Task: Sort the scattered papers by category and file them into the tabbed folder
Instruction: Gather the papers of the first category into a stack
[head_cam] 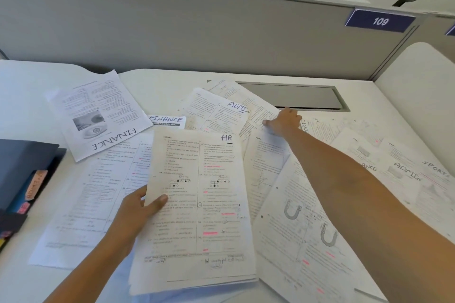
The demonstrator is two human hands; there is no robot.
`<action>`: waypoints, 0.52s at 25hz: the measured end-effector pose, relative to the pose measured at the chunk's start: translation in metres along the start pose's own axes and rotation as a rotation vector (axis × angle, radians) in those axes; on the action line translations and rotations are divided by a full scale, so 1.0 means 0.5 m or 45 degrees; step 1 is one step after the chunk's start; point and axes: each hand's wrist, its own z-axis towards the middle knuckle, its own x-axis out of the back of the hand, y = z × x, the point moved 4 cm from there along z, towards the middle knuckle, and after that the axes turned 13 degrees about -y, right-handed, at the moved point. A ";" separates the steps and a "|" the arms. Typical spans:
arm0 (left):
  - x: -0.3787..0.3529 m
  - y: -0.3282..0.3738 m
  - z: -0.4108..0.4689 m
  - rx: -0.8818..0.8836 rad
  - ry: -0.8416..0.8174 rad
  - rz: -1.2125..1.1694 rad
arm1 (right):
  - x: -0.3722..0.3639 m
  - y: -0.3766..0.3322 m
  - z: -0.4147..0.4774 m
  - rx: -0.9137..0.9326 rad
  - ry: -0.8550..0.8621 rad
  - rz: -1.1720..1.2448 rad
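Evidently mid-sort, left hand (138, 206) is gripping the HR stack (197, 204) nr the surface's (160, 86) front edge, right hand (283, 122) is reaching a far sheet (256, 108), grip unclear & prob needing a clean pinch next, tabbed folder (24, 167) lying at left edge.

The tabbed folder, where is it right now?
In the head view, the tabbed folder sits at the far left edge of the desk, beside the upside-down FINANCE sheet and left of the left hand holding the HR sheet.

The head camera looks forward and down, close over papers (197, 192) on a desk (24, 96).
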 end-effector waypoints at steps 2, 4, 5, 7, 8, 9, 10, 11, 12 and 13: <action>-0.001 -0.007 0.007 0.021 -0.019 -0.027 | 0.000 -0.011 0.011 0.035 -0.018 0.004; 0.001 -0.013 0.008 0.038 -0.029 -0.054 | 0.000 -0.013 0.015 0.053 -0.080 0.134; 0.001 -0.014 0.007 0.040 -0.031 -0.058 | 0.002 -0.011 0.011 0.057 -0.071 0.224; 0.005 -0.014 0.003 0.031 -0.017 -0.073 | 0.014 0.003 -0.003 0.032 0.079 0.447; 0.010 -0.011 0.000 0.022 -0.001 -0.078 | 0.024 0.011 -0.016 0.007 0.203 0.588; 0.016 -0.006 -0.003 0.008 0.011 -0.082 | 0.034 0.020 -0.029 -0.009 0.333 0.735; 0.021 -0.002 -0.006 -0.004 0.020 -0.087 | 0.046 0.027 -0.044 -0.009 0.451 0.883; 0.026 0.002 -0.010 -0.019 0.023 -0.098 | 0.058 0.034 -0.058 -0.011 0.540 1.028; 0.029 0.004 -0.014 -0.032 0.026 -0.111 | 0.068 0.039 -0.072 -0.024 0.598 1.179; 0.031 0.006 -0.017 -0.043 0.028 -0.120 | 0.074 0.047 -0.082 -0.049 0.632 1.343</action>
